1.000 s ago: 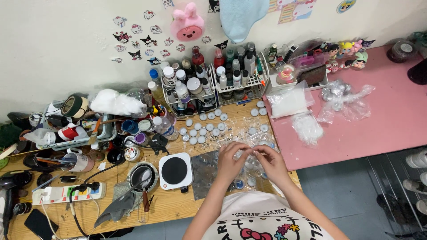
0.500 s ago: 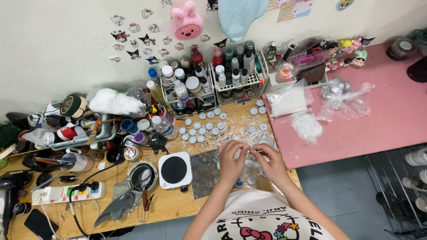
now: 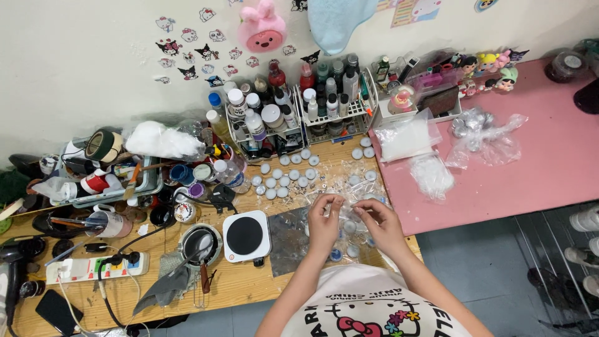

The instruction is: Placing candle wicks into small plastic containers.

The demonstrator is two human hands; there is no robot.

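Here, in the head view, the person sits at a cluttered wooden table (image 3: 249,293) w/ both hands raised just above its right end. The left hand (image 3: 324,226) and right hand (image 3: 382,224) are close together, fingertips nearly meeting. Both sets of fingers are curled inward and seem to pinch a small clear piece (image 3: 348,209) between them; it's too small to tell exactly what it is, or which hand has the firmer hold. Under the hands lie a grey mat (image 3: 289,238) and a scatter of small clear round containers (image 3: 349,228), some right beneath the palms.

Further back, approx. mid-table, a cluster of round white lids (image 3: 282,181) sits in loose rows. Just left of the mat is a small white hot plate (image 3: 246,236) w/ a black round top, and beside that a small metal pot (image 3: 199,244). A white power strip (image 3: 93,267) lies near the left front edge. Against the wall stand two wire racks of bottles (image 3: 299,115).

To the right, touching the wooden table, is a pink table (image 3: 549,168) carrying crumpled clear plastic bags (image 3: 430,175) and a row of small figurines (image 3: 486,65). Stickers and a pink plush (image 3: 262,28) hang on the wall above.
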